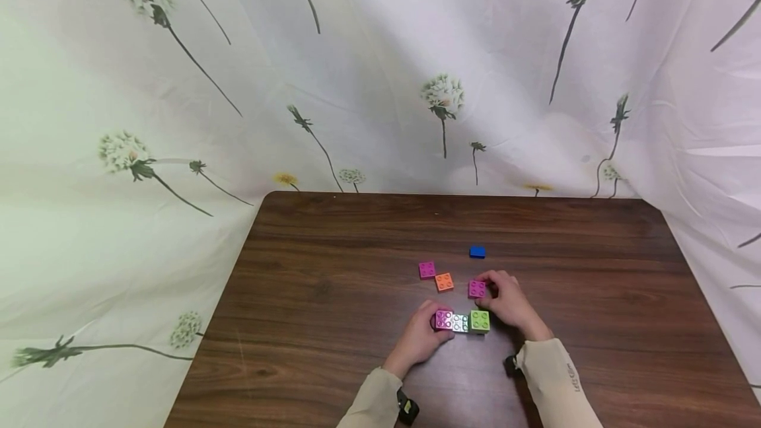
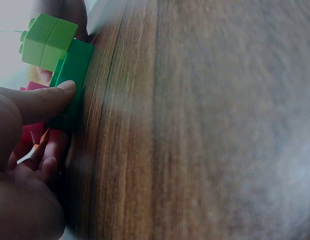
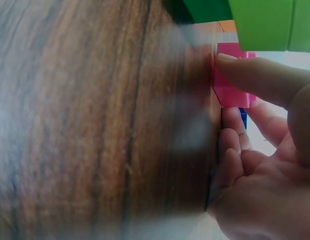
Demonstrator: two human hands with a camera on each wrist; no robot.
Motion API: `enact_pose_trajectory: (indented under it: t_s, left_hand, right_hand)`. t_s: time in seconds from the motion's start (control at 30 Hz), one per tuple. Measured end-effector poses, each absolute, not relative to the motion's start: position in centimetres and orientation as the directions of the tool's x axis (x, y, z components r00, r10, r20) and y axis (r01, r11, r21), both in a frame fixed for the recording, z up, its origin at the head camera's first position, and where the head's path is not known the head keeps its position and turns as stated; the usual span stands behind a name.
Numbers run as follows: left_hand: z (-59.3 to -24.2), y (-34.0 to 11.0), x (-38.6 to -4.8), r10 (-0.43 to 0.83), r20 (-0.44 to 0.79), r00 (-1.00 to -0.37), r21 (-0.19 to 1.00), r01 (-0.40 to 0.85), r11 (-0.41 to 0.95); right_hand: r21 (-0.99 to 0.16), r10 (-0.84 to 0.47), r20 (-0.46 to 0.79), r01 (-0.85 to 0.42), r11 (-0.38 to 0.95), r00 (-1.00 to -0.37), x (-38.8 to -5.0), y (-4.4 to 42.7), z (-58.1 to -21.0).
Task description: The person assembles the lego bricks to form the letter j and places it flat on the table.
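Note:
My left hand [image 1: 417, 337] holds the left end of a small build: a long dark green brick [image 2: 77, 67] with a pink brick [image 1: 444, 320] on its left end and stacked lime green bricks [image 1: 479, 321] on its right. In the left wrist view the thumb lies along the dark green brick's side. Just beyond the build, my right hand [image 1: 510, 302] pinches a separate pink brick [image 3: 230, 77] between thumb and fingers, low at the tabletop. The head view shows this brick's studs facing up.
Another pink brick [image 1: 427, 270] and an orange brick [image 1: 444, 282] lie close together behind the build. A blue brick [image 1: 477, 252] lies farther back. All are on a dark wooden table [image 1: 321, 296], with a flower-printed white cloth [image 1: 380, 111] hanging behind.

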State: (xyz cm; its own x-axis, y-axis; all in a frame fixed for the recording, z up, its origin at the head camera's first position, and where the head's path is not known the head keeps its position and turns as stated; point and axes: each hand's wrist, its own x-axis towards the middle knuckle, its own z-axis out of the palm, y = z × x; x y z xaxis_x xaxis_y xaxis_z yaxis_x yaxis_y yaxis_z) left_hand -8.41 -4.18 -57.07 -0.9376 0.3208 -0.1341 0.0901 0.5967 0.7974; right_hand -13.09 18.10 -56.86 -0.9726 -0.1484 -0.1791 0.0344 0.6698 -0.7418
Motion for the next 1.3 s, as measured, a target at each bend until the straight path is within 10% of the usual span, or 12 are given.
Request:
enact_pose_trajectory:
  t_s: [1.3]
  left_hand:
    - [-56.8,-4.1,-8.4,0.312,-0.166,-0.936,0.804,0.055,0.593]
  right_hand:
    - [-0.867,-0.012,-0.135,0.112,0.485,-0.991,-11.2,19.3,-57.0]
